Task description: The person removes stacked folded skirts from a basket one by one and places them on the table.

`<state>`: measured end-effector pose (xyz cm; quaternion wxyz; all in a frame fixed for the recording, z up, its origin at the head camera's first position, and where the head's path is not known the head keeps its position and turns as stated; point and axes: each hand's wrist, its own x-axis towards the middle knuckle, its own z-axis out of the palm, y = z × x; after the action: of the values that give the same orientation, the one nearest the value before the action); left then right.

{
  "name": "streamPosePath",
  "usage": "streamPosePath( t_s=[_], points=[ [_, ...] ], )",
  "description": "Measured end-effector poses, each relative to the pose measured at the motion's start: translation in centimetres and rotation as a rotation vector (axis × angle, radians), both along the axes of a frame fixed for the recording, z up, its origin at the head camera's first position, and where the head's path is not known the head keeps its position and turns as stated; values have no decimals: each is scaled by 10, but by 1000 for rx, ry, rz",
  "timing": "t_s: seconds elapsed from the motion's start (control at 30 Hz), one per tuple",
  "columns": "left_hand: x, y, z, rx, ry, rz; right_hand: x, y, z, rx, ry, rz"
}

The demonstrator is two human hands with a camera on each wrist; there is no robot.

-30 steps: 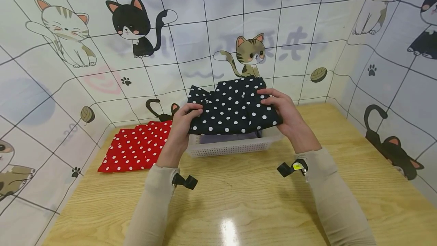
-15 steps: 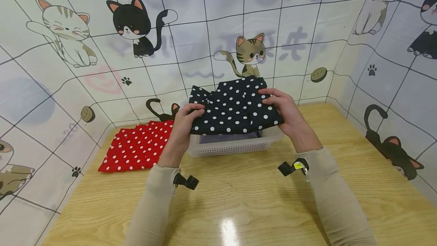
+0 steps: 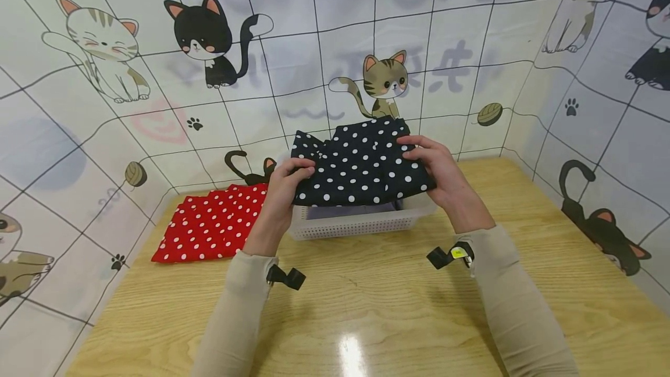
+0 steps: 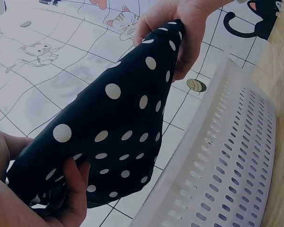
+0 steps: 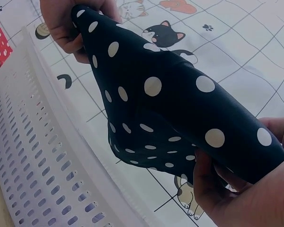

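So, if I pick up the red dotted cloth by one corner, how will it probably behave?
The red dotted cloth would probably hang floppy, since its far edge looks uneven, like soft folds. It is likely light, because it looks thin and lies low on the table. Lying flat as it does, it seems unlikely to roll or tip if pushed.

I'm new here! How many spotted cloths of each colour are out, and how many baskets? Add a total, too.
Black spotted cloth, held by the left hand and right hand: 1
Red spotted cloth, lying on the table: 1
White basket: 1
Total: 3
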<state>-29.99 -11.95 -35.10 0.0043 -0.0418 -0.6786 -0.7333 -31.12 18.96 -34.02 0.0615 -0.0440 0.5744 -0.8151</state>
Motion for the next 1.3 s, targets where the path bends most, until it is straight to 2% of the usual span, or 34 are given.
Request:
streamPosePath(
  t_s=[0.83,1.3],
  points=[
    [-2,2,-4,-25,-49,-9,-2,1,-5,11,-46,-8],
    [-2,3,-4,-8,-37,-9,-5,1,-5,13,-24,-1]
  ],
)
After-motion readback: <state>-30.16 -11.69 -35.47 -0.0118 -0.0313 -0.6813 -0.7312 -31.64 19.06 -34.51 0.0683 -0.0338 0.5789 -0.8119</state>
